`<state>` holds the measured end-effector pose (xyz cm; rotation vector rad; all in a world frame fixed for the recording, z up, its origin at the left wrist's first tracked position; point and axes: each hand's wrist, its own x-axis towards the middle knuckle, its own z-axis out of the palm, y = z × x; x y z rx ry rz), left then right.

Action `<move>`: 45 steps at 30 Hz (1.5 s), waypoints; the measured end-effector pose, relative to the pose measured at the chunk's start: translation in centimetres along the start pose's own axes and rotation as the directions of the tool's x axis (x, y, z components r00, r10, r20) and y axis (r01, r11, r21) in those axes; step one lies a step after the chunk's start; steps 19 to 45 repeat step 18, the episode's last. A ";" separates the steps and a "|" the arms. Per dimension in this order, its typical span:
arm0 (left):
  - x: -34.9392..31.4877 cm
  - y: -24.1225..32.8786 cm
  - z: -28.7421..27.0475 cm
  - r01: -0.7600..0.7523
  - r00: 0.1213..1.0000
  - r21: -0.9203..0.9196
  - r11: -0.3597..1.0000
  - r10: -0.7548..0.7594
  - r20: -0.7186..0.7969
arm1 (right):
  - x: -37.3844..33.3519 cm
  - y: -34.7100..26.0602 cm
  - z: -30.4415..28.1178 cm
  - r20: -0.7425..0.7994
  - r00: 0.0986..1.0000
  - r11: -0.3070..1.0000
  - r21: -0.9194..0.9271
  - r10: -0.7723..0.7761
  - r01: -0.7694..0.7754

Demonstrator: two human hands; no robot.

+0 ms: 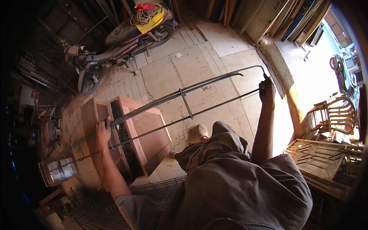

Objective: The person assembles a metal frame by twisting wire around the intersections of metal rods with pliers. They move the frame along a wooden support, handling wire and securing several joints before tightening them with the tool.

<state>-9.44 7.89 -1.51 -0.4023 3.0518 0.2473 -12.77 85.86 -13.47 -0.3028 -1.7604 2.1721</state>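
A long frame of thin dark metal rods (153, 103), like a rebar cage, stretches across me from lower left to upper right. Short crosspieces (186, 103) join its rods, and a rod bends over at the right end. My right hand (267, 91) is closed round that bent end. Farther left, my left hand (103, 132) grips the upper rods, its fingers wrapped over them. Beneath the left part of the frame stands a reddish-brown wooden cabinet (143, 130). The frame's far left end fades into shadow, where its detail is hard to make out.
A motorbike (126, 46) with coiled rope (147, 15) on its seat stands at the upper left. Wooden panels (322, 157) and a chair (333, 115) lie to the right, beside a raised sill (278, 69). More metal rods (115, 207) lie at lower left.
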 end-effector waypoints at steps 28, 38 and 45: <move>0.5 0.3 -0.8 0.029 0.999 -0.024 0.999 -0.028 0.038 | -0.9 0.8 1.9 0.065 0.930 0.310 -0.932 -0.363 0.186; 0.5 0.3 -0.8 0.029 0.999 -0.024 0.999 -0.028 0.038 | -0.9 0.8 1.9 0.065 0.930 0.310 -0.932 -0.363 0.186; 0.5 0.3 -0.8 0.029 0.999 -0.024 0.999 -0.028 0.038 | -0.9 0.8 1.9 0.065 0.930 0.310 -0.932 -0.363 0.186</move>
